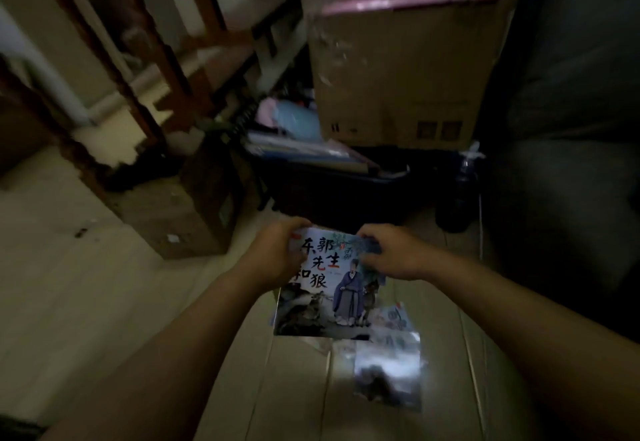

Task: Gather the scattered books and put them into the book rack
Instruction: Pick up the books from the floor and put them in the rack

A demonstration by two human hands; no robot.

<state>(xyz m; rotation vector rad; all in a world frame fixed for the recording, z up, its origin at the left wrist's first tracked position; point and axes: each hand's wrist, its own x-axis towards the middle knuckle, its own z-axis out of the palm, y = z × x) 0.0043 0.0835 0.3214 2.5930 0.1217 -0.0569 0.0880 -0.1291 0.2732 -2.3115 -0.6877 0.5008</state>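
Observation:
A thin picture book [329,298] with large black characters and a robed figure on its cover is held above the pale floor. My left hand [277,253] grips its top left corner, fingers curled over the edge. My right hand [391,253] pinches its top right edge. Below and to the right, a second glossy book [389,371] lies flat on the floor, partly under the first. Straight ahead stands a dark bin [332,194] that holds several books and folders, just beyond my hands.
A large cardboard box [401,73] with a pink lid sits behind the bin. A smaller brown box [180,212] stands on the floor to the left. A dark bottle [460,194] is right of the bin. Wooden furniture legs [145,70] rise at left, dark upholstery [568,163] at right.

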